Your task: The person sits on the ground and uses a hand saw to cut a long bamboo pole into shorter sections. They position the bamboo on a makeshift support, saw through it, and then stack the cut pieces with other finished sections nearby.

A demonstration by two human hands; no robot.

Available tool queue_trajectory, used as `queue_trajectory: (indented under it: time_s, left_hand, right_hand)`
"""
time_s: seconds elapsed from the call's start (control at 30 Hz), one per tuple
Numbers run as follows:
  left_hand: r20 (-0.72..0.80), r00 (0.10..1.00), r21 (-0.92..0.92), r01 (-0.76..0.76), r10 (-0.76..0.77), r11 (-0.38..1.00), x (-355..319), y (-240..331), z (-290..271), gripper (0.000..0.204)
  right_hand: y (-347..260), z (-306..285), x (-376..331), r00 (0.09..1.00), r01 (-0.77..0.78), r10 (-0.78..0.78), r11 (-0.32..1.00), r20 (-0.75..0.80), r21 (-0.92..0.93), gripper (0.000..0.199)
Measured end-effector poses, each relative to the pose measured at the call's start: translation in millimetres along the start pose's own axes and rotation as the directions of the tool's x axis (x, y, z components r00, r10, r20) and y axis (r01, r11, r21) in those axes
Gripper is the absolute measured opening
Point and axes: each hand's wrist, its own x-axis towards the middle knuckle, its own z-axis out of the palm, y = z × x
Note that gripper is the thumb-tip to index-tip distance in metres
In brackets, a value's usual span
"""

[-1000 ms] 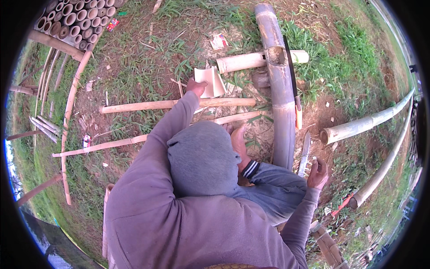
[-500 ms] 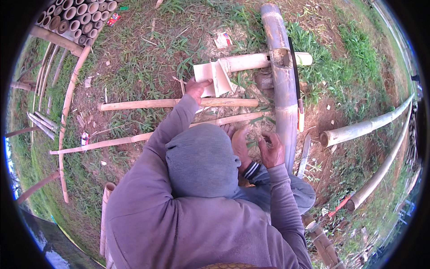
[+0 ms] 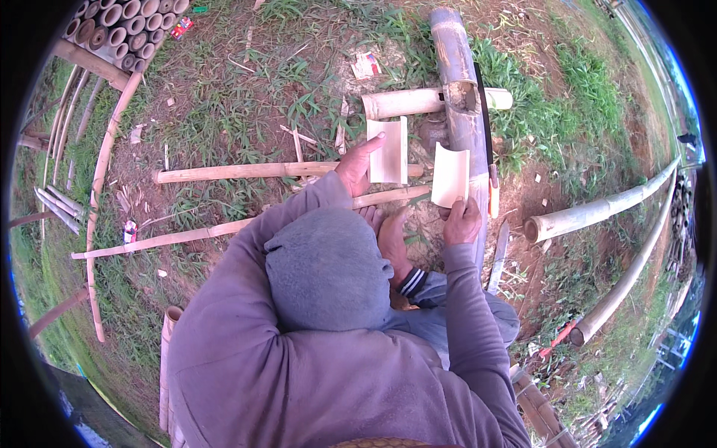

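My left hand is closed on a short split bamboo piece, a pale open trough, with the thumb over its left edge. Its hollow inner face shows. To the right, my right hand pinches the lower end of a second split bamboo piece, also hollow side up. This piece overlaps a thick grey bamboo pole in the view. A gap separates the two pieces. Bare feet are on the ground just below them, and a rounded grey cloth shape hides part of the lower middle.
Beyond the pieces, a pale bamboo length crosses the grey pole, which has a cut notch. Two thin poles lie to the left. A long blade lies right of the pole. Stacked bamboo tubes fill the far left; thick poles lie right.
The split pieces, earlier together in my left hand, are now apart. My right hand has risen from near the foot and taken one; the left has moved right and nearer with the other.
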Motion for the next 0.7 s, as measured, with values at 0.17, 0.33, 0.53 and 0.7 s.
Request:
queue_trajectory:
  time_s: [0.17,0.33,0.53,0.7]
  left_hand:
    - [0.060,0.998,-0.163,0.006,0.004,0.987,6,-9,5,0.066]
    - [0.011,0.999,-0.214,0.046,-0.045,0.976,29,-34,0,0.053]
    - [0.246,0.963,-0.349,0.193,-0.109,0.917,26,-47,-19,0.043]
    - [0.142,0.982,-0.445,0.177,-0.126,0.878,12,-44,0,0.044]
  right_hand:
    - [-84,-7,-39,0.996,0.092,-0.092,0.986,-0.004,0.138,0.028]
    - [-82,28,-28,0.990,0.137,-0.139,0.989,0.032,0.058,0.027]
    - [-58,45,-40,0.951,0.306,-0.309,0.942,0.003,-0.137,0.021]
    - [-58,37,-46,0.998,0.059,-0.059,0.998,-0.002,0.032,0.019]
